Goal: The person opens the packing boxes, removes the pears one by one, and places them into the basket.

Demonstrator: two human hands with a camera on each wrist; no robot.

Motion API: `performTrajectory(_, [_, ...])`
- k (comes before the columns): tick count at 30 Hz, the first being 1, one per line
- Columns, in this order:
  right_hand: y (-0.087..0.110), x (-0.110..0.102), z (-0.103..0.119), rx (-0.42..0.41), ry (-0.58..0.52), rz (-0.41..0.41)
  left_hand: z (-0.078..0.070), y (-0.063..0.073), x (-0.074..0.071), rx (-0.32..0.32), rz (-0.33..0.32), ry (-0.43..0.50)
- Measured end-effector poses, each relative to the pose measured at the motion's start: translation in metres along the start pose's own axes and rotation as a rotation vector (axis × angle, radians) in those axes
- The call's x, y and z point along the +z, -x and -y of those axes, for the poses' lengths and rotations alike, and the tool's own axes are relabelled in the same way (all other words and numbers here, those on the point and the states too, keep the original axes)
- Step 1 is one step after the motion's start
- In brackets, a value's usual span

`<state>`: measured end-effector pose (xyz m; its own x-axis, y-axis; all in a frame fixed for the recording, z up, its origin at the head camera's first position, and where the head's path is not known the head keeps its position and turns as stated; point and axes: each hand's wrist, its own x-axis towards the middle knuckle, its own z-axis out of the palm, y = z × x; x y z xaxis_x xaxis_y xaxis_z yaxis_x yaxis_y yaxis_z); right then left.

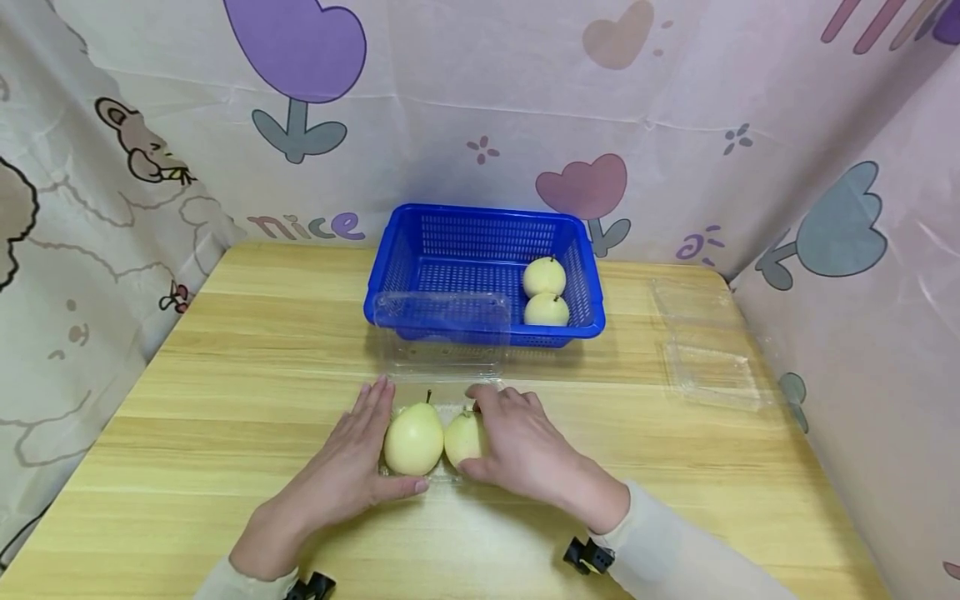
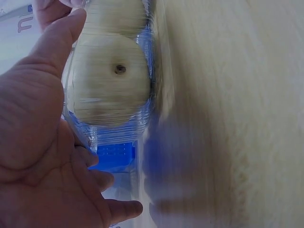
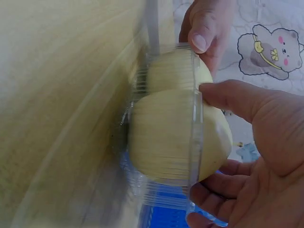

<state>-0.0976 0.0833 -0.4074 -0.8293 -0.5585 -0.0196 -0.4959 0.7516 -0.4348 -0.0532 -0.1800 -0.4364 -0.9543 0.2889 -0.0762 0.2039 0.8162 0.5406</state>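
Two pale yellow pears sit side by side in the base of a clear plastic clamshell box (image 3: pixel 196 133); its lid (image 1: pixel 442 358) stands raised behind them. In the head view my right hand (image 1: pixel 521 437) curls over the right pear (image 1: pixel 462 442), thumb at the near side and fingers at the far side. My left hand (image 1: pixel 348 454) lies along the box's left side with fingers straight, its thumb stretched across the front beside the left pear (image 1: pixel 414 440). Through the ribbed plastic the left wrist view shows a pear (image 2: pixel 109 90) close to the left thumb.
Behind the box stands a blue plastic basket (image 1: pixel 386 275) with two more pears (image 1: pixel 546 310) at its right end. Another clear clamshell box (image 1: pixel 712 371) lies open at the table's right. A printed curtain (image 1: pixel 465 75) surrounds the wooden table (image 1: pixel 225 375).
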Motion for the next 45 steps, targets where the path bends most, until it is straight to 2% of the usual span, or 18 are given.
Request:
performTrajectory(6, [0.0, -0.001, 0.0, -0.044, 0.093, 0.005, 0.0, 0.0, 0.0, -0.002, 0.003, -0.005])
performTrajectory(13, [-0.001, -0.002, 0.0, -0.038, 0.059, 0.02, 0.001, 0.0, 0.001, -0.004, 0.006, 0.0])
performTrajectory(19, [-0.002, 0.0, -0.001, -0.042, 0.06, -0.014, 0.001, 0.0, 0.001, -0.003, 0.005, 0.006])
performTrajectory(23, [-0.001, 0.002, -0.001, -0.071, 0.091, -0.077, 0.001, 0.0, 0.001, 0.001, 0.0, 0.009])
performTrajectory(30, [0.001, -0.001, 0.001, -0.135, 0.083, -0.246, 0.0, 0.001, 0.0, 0.002, 0.003, 0.009])
performTrajectory(33, [0.001, -0.005, 0.001, -0.186, 0.094, -0.325, 0.0, 0.001, 0.0, 0.003, 0.003, 0.007])
performTrajectory(36, [0.0, -0.013, 0.001, -0.245, 0.151, -0.388, 0.001, 0.0, 0.0, 0.003, 0.0, 0.004])
performTrajectory(41, [-0.001, -0.031, -0.002, -0.29, 0.273, -0.436, 0.001, 0.0, 0.001, 0.007, -0.005, -0.002])
performTrajectory(45, [-0.003, -0.047, -0.006, -0.292, 0.318, -0.456, 0.001, 0.001, 0.001, 0.011, -0.008, -0.002])
